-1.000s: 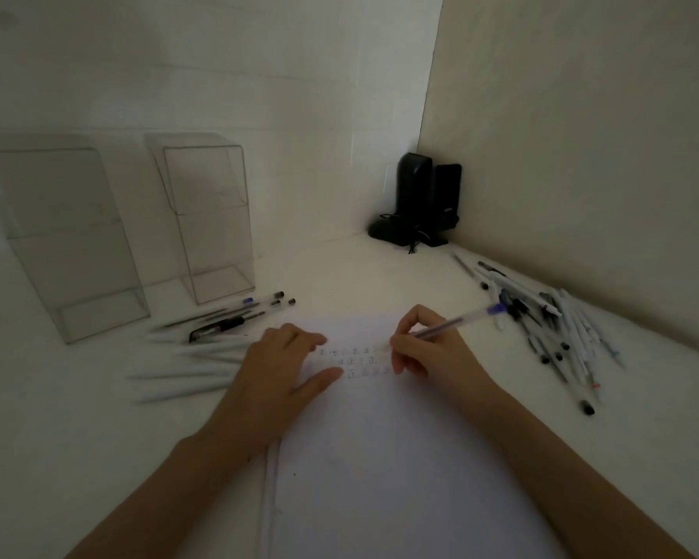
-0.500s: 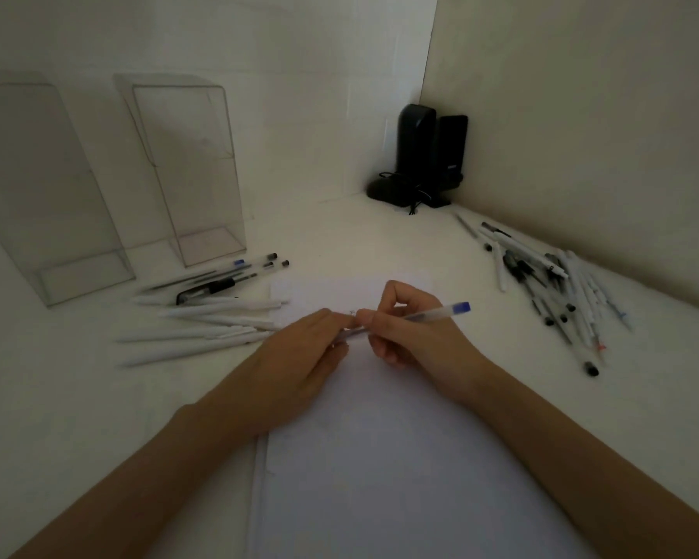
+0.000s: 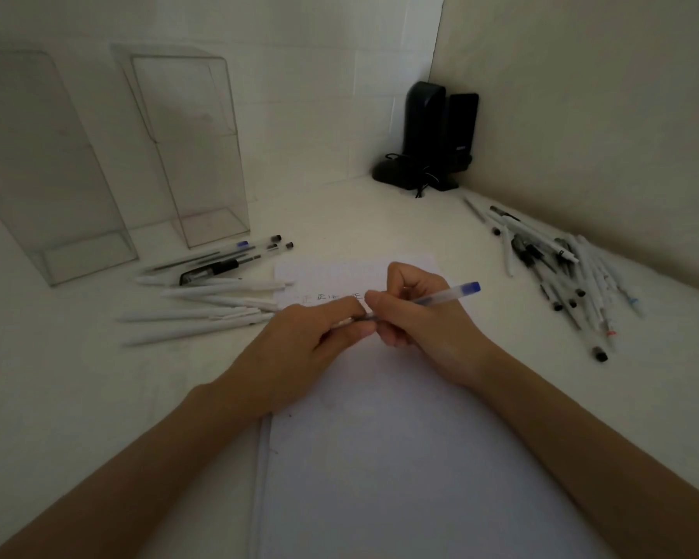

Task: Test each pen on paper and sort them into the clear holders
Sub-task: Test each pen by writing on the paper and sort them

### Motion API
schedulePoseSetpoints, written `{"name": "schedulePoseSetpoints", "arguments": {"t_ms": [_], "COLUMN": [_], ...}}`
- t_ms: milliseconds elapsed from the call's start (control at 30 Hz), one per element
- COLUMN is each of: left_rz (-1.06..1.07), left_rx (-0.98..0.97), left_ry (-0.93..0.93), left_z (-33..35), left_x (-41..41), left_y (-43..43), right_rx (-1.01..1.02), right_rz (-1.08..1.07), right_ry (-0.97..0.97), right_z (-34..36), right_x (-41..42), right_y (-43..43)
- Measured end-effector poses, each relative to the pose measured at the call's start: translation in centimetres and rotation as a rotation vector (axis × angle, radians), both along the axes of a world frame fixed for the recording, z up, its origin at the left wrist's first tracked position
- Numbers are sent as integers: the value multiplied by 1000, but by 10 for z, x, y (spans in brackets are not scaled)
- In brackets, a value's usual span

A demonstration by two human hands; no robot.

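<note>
The pen (image 3: 440,298) is held over the paper (image 3: 380,437). The right hand (image 3: 424,316) curls round its barrel and the left hand (image 3: 299,349) fingers pinch its left end. It looks light, stiff and smooth, probably slippery; mid-barrel seems the surest hold for carrying to the holders (image 3: 202,155), far left.

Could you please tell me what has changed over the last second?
The right hand lifted the pen off the paper; the left hand left the paper and now pinches the pen's front end. The holders and loose pens stayed put.

Blue-capped pen (image 3: 440,297), white paper (image 3: 380,437) (black speakers (image 3: 432,135))
</note>
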State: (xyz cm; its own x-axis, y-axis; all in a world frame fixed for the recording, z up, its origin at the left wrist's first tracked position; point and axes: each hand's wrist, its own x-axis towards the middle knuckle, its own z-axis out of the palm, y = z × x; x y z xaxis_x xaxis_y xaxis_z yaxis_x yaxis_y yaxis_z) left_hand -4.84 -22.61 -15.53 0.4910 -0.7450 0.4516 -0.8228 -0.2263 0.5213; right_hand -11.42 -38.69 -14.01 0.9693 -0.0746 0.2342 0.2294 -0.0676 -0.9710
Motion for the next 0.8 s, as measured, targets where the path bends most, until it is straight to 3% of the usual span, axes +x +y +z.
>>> {"name": "schedulePoseSetpoints", "arguments": {"t_ms": [100, 200, 333, 433, 800], "left_rz": [95, 187, 65, -53, -67], "left_rx": [74, 160, 197, 286, 345], "left_ry": [54, 29, -97, -195, -202], "left_z": [5, 7, 0, -7, -10], "left_x": [2, 3, 5, 2, 0], "left_y": [2, 7, 6, 3, 3], "right_rx": [50, 163, -212, -364, -480], "right_rz": [25, -99, -431, -569, -532], "right_ry": [-7, -27, 66, 113, 90], "right_z": [12, 27, 12, -2, -13], "right_x": [-2, -7, -4, 5, 13], "right_y": [-13, -38, -46, -40, -39]}}
